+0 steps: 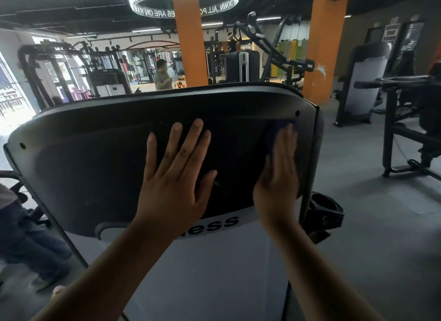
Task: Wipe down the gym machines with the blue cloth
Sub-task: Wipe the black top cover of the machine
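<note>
We are pressing the blue cloth [278, 132] flat under our right hand [278, 177] against the dark shroud [100, 158] of the gym machine [214, 273], near its right edge. That grip is not closed: the palm and straight fingers are pinning the cloth. Our left hand [174, 179] is lying wide and empty on the panel, fingers spread, bracing. The cloth is likely soft, light and limp, so we are judging it best bunched under the palm. The shroud looks stiff and smooth, perhaps slippery. Most of the cloth is hidden beneath the hand, the white cover's lettering is partly covered by our wrists, and the machine's base is cut off.
</note>
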Motion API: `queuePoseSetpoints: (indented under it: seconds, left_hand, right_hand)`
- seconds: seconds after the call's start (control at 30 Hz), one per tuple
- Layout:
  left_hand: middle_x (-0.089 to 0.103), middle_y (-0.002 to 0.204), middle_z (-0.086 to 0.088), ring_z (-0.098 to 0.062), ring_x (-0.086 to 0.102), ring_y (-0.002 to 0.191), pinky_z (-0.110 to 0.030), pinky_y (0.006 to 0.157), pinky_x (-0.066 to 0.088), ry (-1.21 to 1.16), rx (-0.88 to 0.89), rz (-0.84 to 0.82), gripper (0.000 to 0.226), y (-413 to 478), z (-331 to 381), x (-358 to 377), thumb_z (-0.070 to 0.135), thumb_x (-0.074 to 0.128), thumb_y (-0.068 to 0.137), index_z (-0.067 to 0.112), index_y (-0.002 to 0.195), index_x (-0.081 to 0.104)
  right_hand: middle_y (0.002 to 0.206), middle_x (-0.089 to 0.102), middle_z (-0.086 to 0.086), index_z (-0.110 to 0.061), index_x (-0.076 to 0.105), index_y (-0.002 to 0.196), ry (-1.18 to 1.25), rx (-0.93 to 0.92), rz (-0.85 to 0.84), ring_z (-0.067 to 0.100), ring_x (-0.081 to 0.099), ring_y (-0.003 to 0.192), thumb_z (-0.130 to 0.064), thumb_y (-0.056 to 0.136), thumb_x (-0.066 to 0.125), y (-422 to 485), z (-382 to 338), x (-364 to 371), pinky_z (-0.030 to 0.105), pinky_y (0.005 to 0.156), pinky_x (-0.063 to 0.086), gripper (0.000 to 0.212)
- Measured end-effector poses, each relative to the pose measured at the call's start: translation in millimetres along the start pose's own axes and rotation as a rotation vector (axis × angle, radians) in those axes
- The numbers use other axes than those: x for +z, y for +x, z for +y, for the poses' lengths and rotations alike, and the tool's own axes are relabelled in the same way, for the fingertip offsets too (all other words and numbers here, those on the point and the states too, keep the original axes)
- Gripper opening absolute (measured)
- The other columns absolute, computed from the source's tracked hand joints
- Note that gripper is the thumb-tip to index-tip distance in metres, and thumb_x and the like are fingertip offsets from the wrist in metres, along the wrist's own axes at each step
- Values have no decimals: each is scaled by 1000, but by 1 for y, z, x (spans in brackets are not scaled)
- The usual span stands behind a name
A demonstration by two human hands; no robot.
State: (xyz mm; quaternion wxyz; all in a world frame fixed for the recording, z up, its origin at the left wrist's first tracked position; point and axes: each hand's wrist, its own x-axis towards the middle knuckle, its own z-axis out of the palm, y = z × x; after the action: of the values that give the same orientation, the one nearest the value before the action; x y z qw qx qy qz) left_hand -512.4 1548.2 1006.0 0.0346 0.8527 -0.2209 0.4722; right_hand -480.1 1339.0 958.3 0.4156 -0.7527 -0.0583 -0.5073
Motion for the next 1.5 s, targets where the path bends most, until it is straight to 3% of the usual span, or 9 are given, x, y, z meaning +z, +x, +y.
queuePoseSetpoints:
  seconds: [0.13,0.23,0.33,0.53,0.73,0.97,1.17,1.37,1.5]
  left_hand:
    - [13,183,-3,-28,4,170,-62,136,1,4,25,-18,73,3,8,4,45,54,111,13,172,30]
    - [13,183,-2,-27,4,170,-63,135,-1,16,46,-34,72,4,10,5,46,53,111,14,172,30]
    - [12,184,-1,-28,4,170,-63,135,-2,23,33,-35,72,4,13,6,46,54,111,15,172,30]
    - [19,182,-3,-25,11,170,-63,135,2,10,93,-30,71,9,30,18,44,55,112,14,171,32]
    - [16,183,-2,-25,7,170,-63,135,-2,32,100,-48,72,11,33,20,46,53,112,15,172,30]
    - [16,183,-4,-31,5,170,-64,134,-3,38,102,-51,73,13,43,26,47,55,111,14,171,32]
    - [16,183,-3,-29,4,170,-64,134,-3,38,100,-65,74,18,46,25,48,53,110,15,172,29]
    - [14,183,-2,-27,5,170,-63,135,-2,44,113,-74,73,17,43,25,48,51,111,15,172,30]
    - [16,183,-2,-26,7,170,-63,135,-2,41,126,-64,72,17,42,25,47,53,111,14,172,31]
  right_hand:
    - [180,17,-3,-19,24,169,-33,-254,-117,22,10,168,18,98,49,-6,13,3,51,135,23,84]
    - [181,17,-4,-21,24,172,18,38,17,19,12,168,13,103,50,10,46,-13,38,135,23,81]
    - [181,17,-9,-25,22,173,70,241,119,12,10,167,-4,112,48,12,50,-17,51,135,22,70]
    - [181,14,-7,-15,25,170,59,-131,-79,25,11,168,18,102,53,-19,36,0,54,135,20,80]
    - [179,21,-12,-29,26,172,226,363,126,6,14,166,-1,110,45,0,79,-17,51,135,21,71]
    - [180,19,-9,-21,24,172,158,148,-8,14,12,167,-20,113,40,-13,56,-16,41,137,16,61]
    - [173,35,-19,-41,30,169,293,434,149,5,26,162,-48,107,35,52,84,-30,50,134,27,63]
    - [176,23,-23,-40,27,171,351,480,135,-3,15,163,-8,114,41,0,75,-14,48,136,18,66]
    - [177,29,-14,-29,32,171,327,310,122,6,18,165,-17,116,43,36,79,-20,51,135,22,57]
